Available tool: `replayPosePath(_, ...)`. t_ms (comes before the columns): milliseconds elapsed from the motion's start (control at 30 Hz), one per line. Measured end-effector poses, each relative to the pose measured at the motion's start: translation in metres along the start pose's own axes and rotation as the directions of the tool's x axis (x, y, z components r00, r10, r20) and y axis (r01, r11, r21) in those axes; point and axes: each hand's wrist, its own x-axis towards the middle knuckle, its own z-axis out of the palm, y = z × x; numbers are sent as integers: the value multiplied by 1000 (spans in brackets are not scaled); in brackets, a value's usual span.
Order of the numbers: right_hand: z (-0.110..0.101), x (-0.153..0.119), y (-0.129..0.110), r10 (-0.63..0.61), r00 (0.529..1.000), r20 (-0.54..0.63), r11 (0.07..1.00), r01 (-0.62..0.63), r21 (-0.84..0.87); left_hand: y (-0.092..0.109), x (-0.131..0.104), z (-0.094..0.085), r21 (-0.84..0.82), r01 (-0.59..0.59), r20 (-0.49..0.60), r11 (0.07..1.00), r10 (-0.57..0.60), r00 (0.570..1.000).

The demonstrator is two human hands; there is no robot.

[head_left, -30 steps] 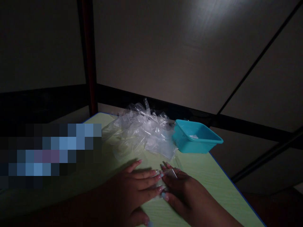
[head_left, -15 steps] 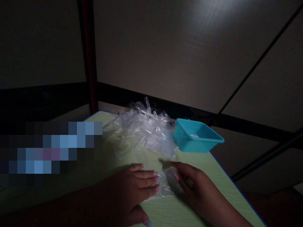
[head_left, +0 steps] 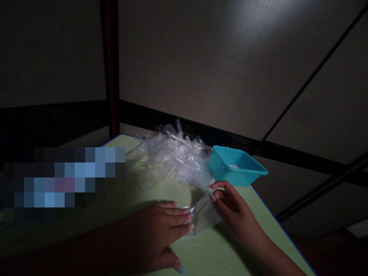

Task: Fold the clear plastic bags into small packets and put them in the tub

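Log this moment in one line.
left hand: fingers flat on clear plastic film; right hand: pinching film's raised edge; beyond: crumpled clear plastic heap; right of heap: turquoise rectangular plastic tub

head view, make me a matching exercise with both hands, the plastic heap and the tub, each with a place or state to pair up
Column 1
1. left hand
2. right hand
3. plastic heap
4. tub

Column 2
A. crumpled and see-through, on the table
B. laid palm down, fingers spread onto the clear plastic piece
C. turquoise, with a small white thing inside
D. holding up an edge of the clear plastic piece

Pairs: 1-B, 2-D, 3-A, 4-C
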Motion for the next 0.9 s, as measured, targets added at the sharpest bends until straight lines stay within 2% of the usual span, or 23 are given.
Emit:
replayPosePath(200,13,-3,0,-85,996,33,995,83,52,2,1,-2,-44,0,-23,999,-1,1000)
replayPosePath(333,16,-8,1,-123,984,126,992,118,50,3,1,2,-56,27,-46,998,-30,998)
replayPosePath(433,14,-11,2,-143,971,192,988,150,-23,3,0,6,-57,36,-65,998,-39,997)
replayPosePath(600,17,-16,4,-177,955,239,934,240,-265,2,-1,8,-81,14,-93,997,-22,995)
replayPosePath(700,21,-20,9,-179,963,200,888,246,-388,1,0,8,-93,2,-119,996,-13,993)
replayPosePath(833,18,-23,24,-107,992,70,844,128,-521,1,0,8,-89,7,-121,996,-18,993)
replayPosePath(900,15,-23,30,-80,996,47,796,92,-598,1,0,7,-91,10,-109,996,-20,994)
